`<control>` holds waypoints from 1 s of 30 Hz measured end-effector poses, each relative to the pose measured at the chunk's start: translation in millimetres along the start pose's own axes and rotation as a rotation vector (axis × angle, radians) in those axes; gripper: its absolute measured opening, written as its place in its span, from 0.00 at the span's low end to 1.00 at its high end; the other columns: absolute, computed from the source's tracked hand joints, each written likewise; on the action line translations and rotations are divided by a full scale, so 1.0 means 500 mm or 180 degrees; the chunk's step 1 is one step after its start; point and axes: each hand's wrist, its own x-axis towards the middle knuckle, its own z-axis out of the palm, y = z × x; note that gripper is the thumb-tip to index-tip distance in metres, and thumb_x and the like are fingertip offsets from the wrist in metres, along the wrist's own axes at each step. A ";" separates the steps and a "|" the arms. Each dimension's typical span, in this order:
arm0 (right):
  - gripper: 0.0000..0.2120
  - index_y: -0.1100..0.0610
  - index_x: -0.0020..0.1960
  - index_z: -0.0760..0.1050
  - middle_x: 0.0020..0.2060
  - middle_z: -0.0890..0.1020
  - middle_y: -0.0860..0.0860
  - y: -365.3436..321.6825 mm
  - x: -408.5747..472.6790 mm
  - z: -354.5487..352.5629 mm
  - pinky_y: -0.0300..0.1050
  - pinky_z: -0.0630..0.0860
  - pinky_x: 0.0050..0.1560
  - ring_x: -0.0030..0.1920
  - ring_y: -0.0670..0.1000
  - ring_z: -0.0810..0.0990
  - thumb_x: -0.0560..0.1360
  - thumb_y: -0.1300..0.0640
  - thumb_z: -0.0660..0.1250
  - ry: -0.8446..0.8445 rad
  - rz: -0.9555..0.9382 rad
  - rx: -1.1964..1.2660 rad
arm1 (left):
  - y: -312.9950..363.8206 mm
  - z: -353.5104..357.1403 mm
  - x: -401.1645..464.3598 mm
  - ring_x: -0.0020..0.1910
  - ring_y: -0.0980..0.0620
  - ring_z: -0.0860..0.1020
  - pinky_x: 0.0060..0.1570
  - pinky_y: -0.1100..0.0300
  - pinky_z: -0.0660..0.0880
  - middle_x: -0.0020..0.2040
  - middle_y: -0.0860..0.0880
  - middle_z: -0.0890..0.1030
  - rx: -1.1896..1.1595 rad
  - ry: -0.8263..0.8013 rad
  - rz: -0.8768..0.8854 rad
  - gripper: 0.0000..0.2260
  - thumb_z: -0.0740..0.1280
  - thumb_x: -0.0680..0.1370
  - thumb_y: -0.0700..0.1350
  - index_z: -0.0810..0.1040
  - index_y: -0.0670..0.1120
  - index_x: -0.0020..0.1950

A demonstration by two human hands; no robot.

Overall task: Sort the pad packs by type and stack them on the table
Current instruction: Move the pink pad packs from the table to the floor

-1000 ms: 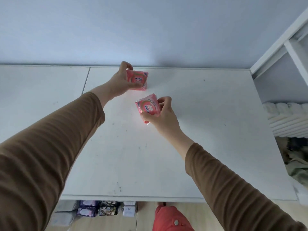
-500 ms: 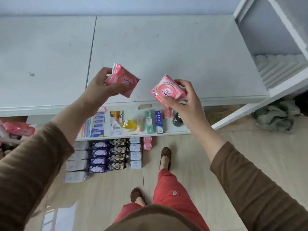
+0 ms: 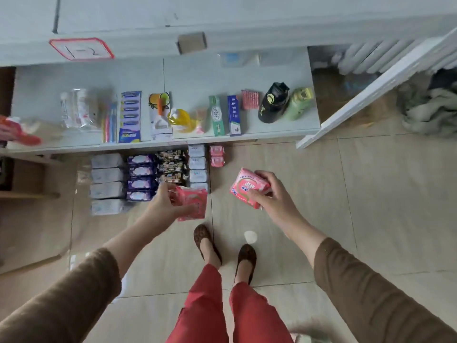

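Note:
My left hand (image 3: 166, 203) grips a pink pad pack (image 3: 193, 203), blurred, low above the floor. My right hand (image 3: 269, 197) holds a second pink pad pack (image 3: 248, 187) by its right side. Beyond them on the floor lie rows of packs: white packs (image 3: 106, 182) at the left, purple packs (image 3: 141, 177), dark patterned packs (image 3: 171, 165), small white packs (image 3: 197, 164) and two small pink packs (image 3: 217, 155) at the right end. The white table (image 3: 247, 13) runs along the top of the view.
A low white shelf (image 3: 284, 129) under the table carries toothbrushes, toothpaste boxes, a yellow bottle, a black bottle (image 3: 273, 102) and a green one (image 3: 298, 103). My feet (image 3: 222, 246) stand on the tiled floor. A white frame leg (image 3: 371, 92) slants at the right.
The view has tipped from the tabletop down to the floor. Both hands have come down off the table with their pink packs, toward the rows on the floor.

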 end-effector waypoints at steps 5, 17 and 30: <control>0.19 0.49 0.60 0.73 0.52 0.79 0.49 0.257 0.053 0.024 0.32 0.76 0.35 0.42 0.36 0.80 0.72 0.58 0.73 0.0014 0.0456 -0.0113 | -0.144 0.183 0.159 0.48 0.48 0.80 0.49 0.50 0.80 0.53 0.46 0.80 0.0299 -0.0317 -0.0097 0.35 0.80 0.59 0.55 0.71 0.48 0.61; 0.27 0.56 0.62 0.69 0.55 0.76 0.50 0.718 0.377 0.141 0.24 0.68 0.39 0.47 0.47 0.77 0.68 0.60 0.77 0.0365 0.0401 -0.0763 | -0.301 0.365 0.650 0.52 0.44 0.76 0.49 0.53 0.73 0.54 0.47 0.78 0.1616 -0.0121 0.0608 0.29 0.76 0.70 0.55 0.70 0.46 0.66; 0.24 0.50 0.64 0.73 0.54 0.74 0.51 0.927 0.592 0.249 0.37 0.67 0.48 0.54 0.52 0.71 0.70 0.58 0.75 0.0314 -0.0246 -0.1321 | -0.374 0.426 0.986 0.61 0.39 0.70 0.58 0.46 0.67 0.62 0.41 0.73 0.3730 0.0780 0.1855 0.29 0.74 0.71 0.53 0.70 0.45 0.68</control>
